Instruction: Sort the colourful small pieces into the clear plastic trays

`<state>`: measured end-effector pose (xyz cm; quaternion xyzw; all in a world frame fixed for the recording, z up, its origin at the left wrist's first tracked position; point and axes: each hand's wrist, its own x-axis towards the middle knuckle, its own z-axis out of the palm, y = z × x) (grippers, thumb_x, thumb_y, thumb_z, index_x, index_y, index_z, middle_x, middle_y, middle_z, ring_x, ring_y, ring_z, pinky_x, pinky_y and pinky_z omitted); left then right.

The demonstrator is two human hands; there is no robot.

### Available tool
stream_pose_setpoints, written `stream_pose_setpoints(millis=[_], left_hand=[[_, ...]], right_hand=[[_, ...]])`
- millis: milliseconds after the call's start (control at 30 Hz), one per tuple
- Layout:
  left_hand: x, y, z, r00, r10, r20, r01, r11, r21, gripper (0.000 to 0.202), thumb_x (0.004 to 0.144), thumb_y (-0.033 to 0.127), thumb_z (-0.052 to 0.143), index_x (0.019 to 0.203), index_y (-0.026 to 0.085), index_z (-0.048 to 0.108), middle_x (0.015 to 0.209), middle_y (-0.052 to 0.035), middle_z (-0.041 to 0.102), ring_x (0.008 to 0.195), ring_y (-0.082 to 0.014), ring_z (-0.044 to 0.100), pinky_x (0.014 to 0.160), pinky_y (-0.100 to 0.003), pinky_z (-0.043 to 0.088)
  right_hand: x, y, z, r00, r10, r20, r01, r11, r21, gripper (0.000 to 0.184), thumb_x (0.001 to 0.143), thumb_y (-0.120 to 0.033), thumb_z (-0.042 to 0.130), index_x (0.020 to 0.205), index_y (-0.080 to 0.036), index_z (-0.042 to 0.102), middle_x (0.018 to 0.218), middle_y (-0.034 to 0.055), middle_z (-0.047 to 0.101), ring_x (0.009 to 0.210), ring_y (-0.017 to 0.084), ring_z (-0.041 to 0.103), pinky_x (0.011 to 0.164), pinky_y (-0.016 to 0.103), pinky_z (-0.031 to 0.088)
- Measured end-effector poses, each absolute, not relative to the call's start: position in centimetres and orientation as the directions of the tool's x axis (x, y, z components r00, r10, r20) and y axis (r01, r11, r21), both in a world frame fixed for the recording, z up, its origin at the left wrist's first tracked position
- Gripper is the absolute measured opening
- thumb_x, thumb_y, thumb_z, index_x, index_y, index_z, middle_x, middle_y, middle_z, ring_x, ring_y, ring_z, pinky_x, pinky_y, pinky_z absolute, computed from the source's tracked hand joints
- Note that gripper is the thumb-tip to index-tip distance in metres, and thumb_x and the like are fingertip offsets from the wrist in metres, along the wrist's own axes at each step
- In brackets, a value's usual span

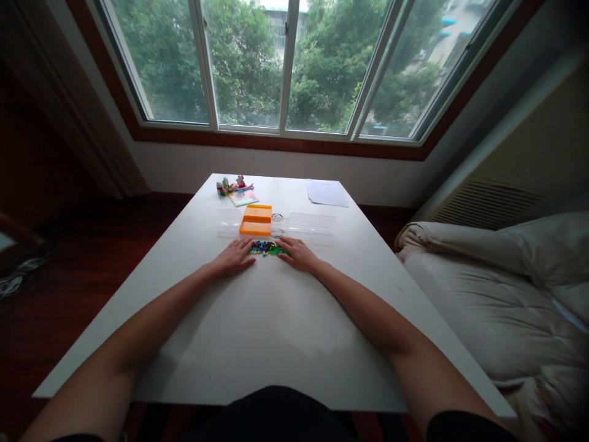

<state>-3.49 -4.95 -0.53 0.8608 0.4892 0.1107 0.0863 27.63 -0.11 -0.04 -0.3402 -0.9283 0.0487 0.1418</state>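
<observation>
As the coloured pieces [264,248] lie on the white table [276,325], left hand [234,256] at their 9 o'clock, right hand [297,253] at 3, step looks like corralling. Fingers outstretched, thumbs apart, no visible pinch. Orange case [256,228] at 12. Next move probably calls for low palms.

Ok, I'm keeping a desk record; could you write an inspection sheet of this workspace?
Surface: white tabletop, faintly glossy.
Things in use: small coloured pieces, loosely piled; open orange box beyond.
Clutter: papers and small toys near the far edge; clear plastic trays flanking the orange box.
Hands: left hand and right hand either side of those pieces, fingers extended.
Cables: pale tangle on the floor, perhaps cables.
Surroundings: window ahead, cushioned seat right, curtain left.
</observation>
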Motion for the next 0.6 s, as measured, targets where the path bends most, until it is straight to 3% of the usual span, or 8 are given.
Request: stream_pose_setpoints(millis=[200, 333, 600], left_hand=[[-2.7, -4.1, -1.1, 0.476, 0.870, 0.127, 0.832, -0.492, 0.257, 0.072, 0.097, 0.060, 0.040, 0.158, 0.023, 0.029, 0.163, -0.0122, 0.030, 0.152, -0.0310, 0.023, 0.123, -0.054, 0.019], [-2.1, -3.5, -0.7, 0.479, 0.863, 0.162, 0.830, -0.505, 0.237, 0.070, 0.097, 0.058, 0.041, 0.157, 0.022, 0.032, 0.160, -0.0111, 0.036, 0.148, -0.0296, 0.030, 0.123, -0.049, 0.022], [-1.7, -2.0, 0.6, 0.501, 0.826, 0.259, 0.803, -0.555, 0.217, 0.055, 0.096, 0.051, 0.048, 0.144, 0.026, 0.051, 0.138, -0.0096, 0.058, 0.126, -0.0276, 0.052, 0.110, -0.043, 0.042]], right_hand=[[27.6, -0.1, 0.1, -0.734, 0.632, 0.249, 0.597, 0.775, -0.208, 0.055, 0.102, -0.053, 0.042, 0.151, -0.029, 0.045, 0.153, 0.0078, 0.044, 0.141, 0.026, 0.042, 0.116, 0.047, 0.036], [27.7, 0.0, -0.1, -0.771, 0.573, 0.278, 0.522, 0.819, -0.240, 0.056, 0.101, -0.055, 0.044, 0.149, -0.028, 0.048, 0.150, 0.0080, 0.048, 0.139, 0.025, 0.045, 0.116, 0.045, 0.036], [29.3, -0.1, 0.0, -0.706, 0.635, 0.315, 0.562, 0.772, -0.297, 0.058, 0.102, -0.057, 0.038, 0.150, -0.025, 0.047, 0.151, 0.0089, 0.047, 0.138, 0.024, 0.046, 0.117, 0.043, 0.039]])
